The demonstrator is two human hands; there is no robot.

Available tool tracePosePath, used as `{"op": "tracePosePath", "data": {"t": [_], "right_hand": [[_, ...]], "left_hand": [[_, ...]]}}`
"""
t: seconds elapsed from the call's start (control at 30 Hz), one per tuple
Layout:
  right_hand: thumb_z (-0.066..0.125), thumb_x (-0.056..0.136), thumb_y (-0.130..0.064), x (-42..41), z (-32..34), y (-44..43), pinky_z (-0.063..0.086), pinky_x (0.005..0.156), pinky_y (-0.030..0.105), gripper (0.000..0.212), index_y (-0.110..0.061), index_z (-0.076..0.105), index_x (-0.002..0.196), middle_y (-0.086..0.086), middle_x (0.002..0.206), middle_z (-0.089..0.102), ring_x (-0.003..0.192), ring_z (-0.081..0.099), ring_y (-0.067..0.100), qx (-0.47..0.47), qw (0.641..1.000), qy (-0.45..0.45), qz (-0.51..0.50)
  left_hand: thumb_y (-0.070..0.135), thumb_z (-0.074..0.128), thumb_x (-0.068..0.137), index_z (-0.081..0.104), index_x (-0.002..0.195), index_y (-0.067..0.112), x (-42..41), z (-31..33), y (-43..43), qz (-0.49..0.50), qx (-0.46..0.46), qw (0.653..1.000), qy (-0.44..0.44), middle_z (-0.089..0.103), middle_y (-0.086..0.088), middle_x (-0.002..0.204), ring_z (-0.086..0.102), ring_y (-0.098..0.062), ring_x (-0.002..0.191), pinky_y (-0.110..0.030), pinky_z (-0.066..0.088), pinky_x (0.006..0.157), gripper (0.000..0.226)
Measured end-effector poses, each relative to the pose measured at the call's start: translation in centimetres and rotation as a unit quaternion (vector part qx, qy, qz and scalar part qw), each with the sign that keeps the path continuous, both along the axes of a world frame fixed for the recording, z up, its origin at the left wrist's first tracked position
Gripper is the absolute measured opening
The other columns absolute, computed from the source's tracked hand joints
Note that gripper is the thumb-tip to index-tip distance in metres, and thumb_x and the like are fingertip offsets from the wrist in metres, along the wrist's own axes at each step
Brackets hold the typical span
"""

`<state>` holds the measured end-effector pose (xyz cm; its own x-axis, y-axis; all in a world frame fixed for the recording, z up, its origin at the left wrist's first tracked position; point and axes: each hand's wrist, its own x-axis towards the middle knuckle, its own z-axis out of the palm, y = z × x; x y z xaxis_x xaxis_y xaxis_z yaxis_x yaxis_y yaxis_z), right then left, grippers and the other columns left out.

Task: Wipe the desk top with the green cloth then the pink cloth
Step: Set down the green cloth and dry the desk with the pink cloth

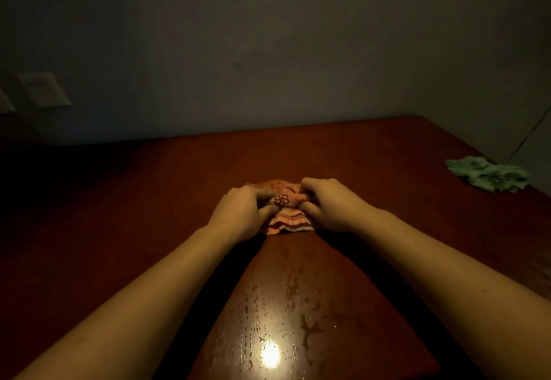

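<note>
Here the pink cloth (287, 212), soft, light and likely damp, lies bunched mid-desk (372, 153), pinched by left hand (238, 215) and right hand (331, 205), best gripped at its gathered folds.

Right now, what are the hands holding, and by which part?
The pink cloth, bunched on the desk: the left hand pinches its left side, the right hand its right side, either side of the flower motif. The green cloth lies unheld.
</note>
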<state>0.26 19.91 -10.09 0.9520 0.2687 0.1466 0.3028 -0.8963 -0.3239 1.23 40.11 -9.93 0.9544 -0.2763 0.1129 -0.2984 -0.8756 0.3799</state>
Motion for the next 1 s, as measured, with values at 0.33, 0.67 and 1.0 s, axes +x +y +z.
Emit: {"op": "tracePosePath", "data": {"t": [0.33,0.67,1.0], "right_hand": [[0.059,0.093,-0.031,-2.9,0.3,1.0,0.047,0.069,0.037,0.014,-0.021,0.050,0.095,0.004,0.094,0.061,0.083,0.057,0.024,-0.028,1.000,0.003,-0.005],[0.055,0.095,-0.026,-4.0,0.8,2.1,0.049,0.072,0.038,0.015,-0.018,0.052,0.107,0.007,0.104,0.063,0.088,0.058,0.026,-0.002,0.999,0.002,-0.048],[0.055,0.095,-0.030,-6.0,-0.4,2.1,0.048,0.095,0.038,0.041,-0.027,0.052,0.136,0.000,0.134,0.059,0.119,0.056,0.022,0.020,0.999,-0.018,-0.021]], "left_hand": [[0.041,0.064,0.093,0.065,0.128,0.032,-2.4,0.1,0.0,-0.003,0.029,0.999,-0.020,0.065,0.006,0.130,0.059,-0.019,0.119,-0.036,0.049,0.100,0.036],[0.039,0.061,0.095,0.063,0.131,0.033,-4.0,0.7,-0.5,0.015,-0.001,1.000,-0.015,0.064,0.003,0.131,0.058,-0.021,0.120,-0.036,0.047,0.100,0.036],[0.043,0.061,0.094,0.065,0.127,0.032,-5.5,0.5,-0.1,0.001,0.002,0.999,-0.032,0.067,0.006,0.126,0.062,-0.017,0.114,-0.035,0.051,0.097,0.035]]}}
